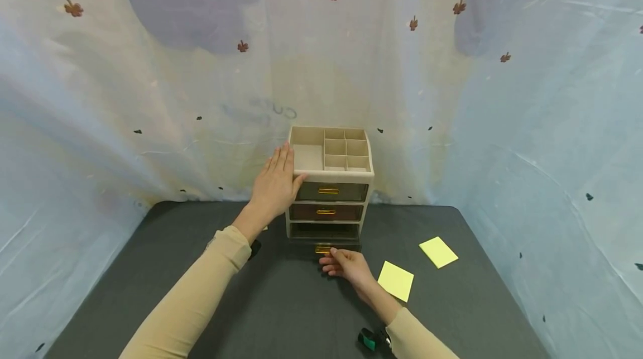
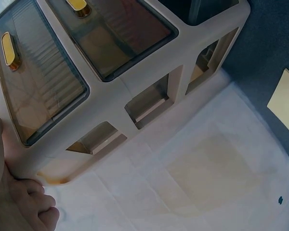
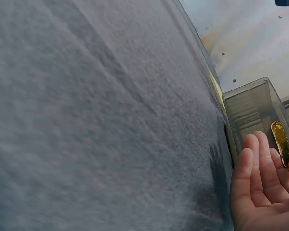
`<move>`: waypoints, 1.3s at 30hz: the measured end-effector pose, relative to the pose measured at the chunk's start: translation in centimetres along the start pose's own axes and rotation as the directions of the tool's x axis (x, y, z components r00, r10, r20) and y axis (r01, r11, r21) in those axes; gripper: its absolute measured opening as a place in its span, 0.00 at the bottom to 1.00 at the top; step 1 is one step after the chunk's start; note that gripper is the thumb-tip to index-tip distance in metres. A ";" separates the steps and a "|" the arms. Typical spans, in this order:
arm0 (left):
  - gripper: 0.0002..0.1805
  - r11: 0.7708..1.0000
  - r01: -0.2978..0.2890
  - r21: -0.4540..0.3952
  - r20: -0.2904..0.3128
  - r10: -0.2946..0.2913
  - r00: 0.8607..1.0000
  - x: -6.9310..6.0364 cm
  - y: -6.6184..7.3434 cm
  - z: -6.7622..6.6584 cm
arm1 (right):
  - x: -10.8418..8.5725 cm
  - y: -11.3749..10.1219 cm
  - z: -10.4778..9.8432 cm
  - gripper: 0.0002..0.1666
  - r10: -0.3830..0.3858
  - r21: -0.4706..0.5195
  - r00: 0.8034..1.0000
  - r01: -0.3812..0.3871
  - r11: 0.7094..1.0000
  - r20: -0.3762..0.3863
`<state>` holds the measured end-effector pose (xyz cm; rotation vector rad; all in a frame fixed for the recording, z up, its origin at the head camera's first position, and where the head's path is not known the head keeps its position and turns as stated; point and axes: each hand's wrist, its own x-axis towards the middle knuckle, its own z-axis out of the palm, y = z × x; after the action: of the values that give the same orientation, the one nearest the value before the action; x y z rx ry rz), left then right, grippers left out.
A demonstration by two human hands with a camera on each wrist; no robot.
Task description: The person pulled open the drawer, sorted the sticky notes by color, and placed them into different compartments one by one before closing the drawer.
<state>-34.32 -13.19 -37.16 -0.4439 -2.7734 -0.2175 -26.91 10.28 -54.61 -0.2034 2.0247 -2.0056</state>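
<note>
A cream desktop organizer [image 1: 331,175] with three drawers stands at the table's back. Its top two drawers are closed; the bottom drawer [image 1: 346,246] is pulled partway out. Flat against the organizer's left side and front top edge rests my left hand [image 1: 273,183], fingers straight; in the left wrist view its fingers [image 2: 36,202] touch the organizer's side [image 2: 106,106]. My right hand [image 1: 349,269] pinches the gold handle [image 1: 323,249] of the bottom drawer between thumb and finger. The right wrist view shows this hand [image 3: 267,187] at the handle [image 3: 280,139], other fingers extended below the clear drawer front [image 3: 248,113].
Two yellow paper squares [image 1: 396,281] [image 1: 438,252] lie right of the organizer on the dark table [image 1: 301,320]. Another pale piece [image 1: 265,228] shows partly behind my left forearm. A patterned curtain [image 1: 321,68] hangs behind the table.
</note>
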 end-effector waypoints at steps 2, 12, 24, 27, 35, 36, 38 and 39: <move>0.44 1.000 0.001 0.000 0.000 -0.001 1.000 0.0 0.0 -0.1 | -0.2 0.1 0.0 0.30 0.001 -0.002 1.000 -0.001 1.000 0.010; 0.44 1.000 0.003 -0.008 0.002 -0.003 1.000 0.1 0.1 -0.2 | -1.4 -0.1 0.3 0.30 -0.004 0.002 1.000 0.004 1.000 0.030; 0.44 1.000 -0.010 -0.015 -0.005 0.010 1.000 0.0 0.1 0.0 | -3.6 0.2 0.3 0.30 0.030 0.015 0.999 -0.031 0.999 0.042; 0.44 1.000 -0.010 -0.013 -0.011 0.010 1.000 0.0 0.0 0.0 | -4.0 0.2 0.4 0.30 0.038 0.020 0.998 -0.039 0.999 0.049; 0.44 1.000 -0.010 -0.022 -0.004 0.010 1.000 -0.1 0.1 -0.2 | -4.2 0.5 0.4 0.28 0.043 0.017 0.998 -0.044 0.999 0.055; 0.44 1.000 -0.010 -0.020 -0.004 0.010 1.000 -0.1 0.1 -0.2 | -4.2 0.5 0.3 0.28 0.043 0.018 0.997 -0.044 0.999 0.057; 0.44 1.000 -0.011 -0.013 -0.006 0.011 1.000 -0.1 0.1 -0.2 | -4.3 0.4 0.3 0.28 0.042 0.021 0.997 -0.043 0.999 0.063; 0.44 1.000 -0.010 -0.012 -0.006 0.010 1.000 -0.1 0.2 -0.3 | -4.3 0.4 0.2 0.28 0.045 0.022 0.997 -0.047 0.999 0.068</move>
<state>-34.10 -13.12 -36.94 -0.4591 -2.7646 -0.2337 -22.73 11.32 -54.61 -0.2147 1.9463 -1.9671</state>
